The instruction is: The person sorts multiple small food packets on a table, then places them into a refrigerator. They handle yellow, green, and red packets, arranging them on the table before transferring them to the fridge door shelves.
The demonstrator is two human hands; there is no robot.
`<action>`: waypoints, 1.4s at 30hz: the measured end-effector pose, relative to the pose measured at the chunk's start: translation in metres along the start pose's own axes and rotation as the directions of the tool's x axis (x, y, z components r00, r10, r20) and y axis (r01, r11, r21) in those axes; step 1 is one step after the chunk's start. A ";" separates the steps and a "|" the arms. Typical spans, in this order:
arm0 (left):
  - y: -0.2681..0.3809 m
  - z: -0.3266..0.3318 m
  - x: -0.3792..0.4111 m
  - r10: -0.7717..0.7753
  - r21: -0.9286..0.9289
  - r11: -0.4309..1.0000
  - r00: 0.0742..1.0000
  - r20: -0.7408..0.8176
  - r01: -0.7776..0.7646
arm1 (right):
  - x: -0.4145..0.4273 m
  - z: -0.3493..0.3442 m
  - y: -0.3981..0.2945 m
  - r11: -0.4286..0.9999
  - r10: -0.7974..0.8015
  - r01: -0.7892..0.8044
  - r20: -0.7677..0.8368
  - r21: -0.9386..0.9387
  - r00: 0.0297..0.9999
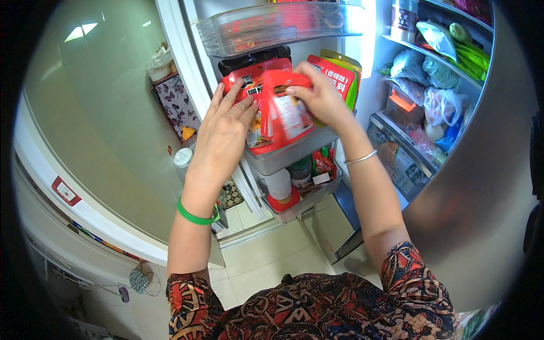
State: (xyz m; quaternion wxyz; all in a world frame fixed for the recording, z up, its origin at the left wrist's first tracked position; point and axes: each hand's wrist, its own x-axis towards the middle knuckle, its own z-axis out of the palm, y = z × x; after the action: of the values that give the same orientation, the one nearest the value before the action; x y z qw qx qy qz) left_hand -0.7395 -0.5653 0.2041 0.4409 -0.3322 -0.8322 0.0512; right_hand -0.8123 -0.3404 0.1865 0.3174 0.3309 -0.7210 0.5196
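My right hand (321, 95) grips the top of a red food pouch (282, 112), which is blurred and overlaps other packets in the middle door bin (293, 151) of a refrigerator. Fingers spread, my left hand (227, 123) rests against another red pouch (246, 78) at the bin's left side. More red, green and yellow packets (340, 80) stand upright at the right, behind my right hand. A black package (254, 59) shows behind the left pouch. How deep the held pouch sits in the bin is hidden by its front.
Above is a clear door bin (280, 29); below, another bin (297, 210) holds a white container (278, 185), a jar (300, 170) and a red pouch (324, 163). Fridge shelves (433, 55) with bagged food and vegetables stand right. A glass-panelled door (97, 127) is at left.
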 end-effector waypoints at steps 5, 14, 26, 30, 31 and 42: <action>0.010 -0.002 -0.011 -0.193 -0.207 0.966 0.964 -0.184 0.154 | -0.014 0.035 -0.012 0.877 -0.323 0.287 -0.031 -0.386 0.946; 0.049 0.029 -0.031 -0.508 -0.508 0.754 0.860 -0.049 0.417 | -0.024 0.050 -0.014 0.878 -0.312 0.268 -0.049 -0.397 0.949; 0.036 0.048 -0.028 -0.568 -0.430 0.752 0.822 -0.039 0.499 | -0.013 0.044 -0.009 0.972 -0.202 0.187 -0.097 -0.140 0.975; 0.031 0.046 -0.029 -0.556 -0.346 0.741 0.815 0.167 0.576 | -0.028 0.029 -0.004 0.996 -0.093 0.093 0.009 -0.008 0.996; 0.030 0.044 -0.029 -0.553 -0.315 0.739 0.804 0.222 0.595 | -0.031 0.030 -0.007 0.998 -0.033 0.035 0.050 -0.057 0.998; 0.034 0.019 -0.018 -0.520 -0.432 0.793 0.847 -0.112 0.429 | -0.032 0.015 -0.023 0.993 0.111 -0.117 0.150 0.034 0.982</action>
State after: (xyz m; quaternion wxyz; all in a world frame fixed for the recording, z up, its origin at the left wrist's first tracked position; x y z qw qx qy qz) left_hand -0.7298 -0.5462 0.1674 0.4554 -0.1961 -0.8264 -0.2668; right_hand -0.7769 -0.3559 0.1694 0.2258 0.3332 -0.7491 0.5262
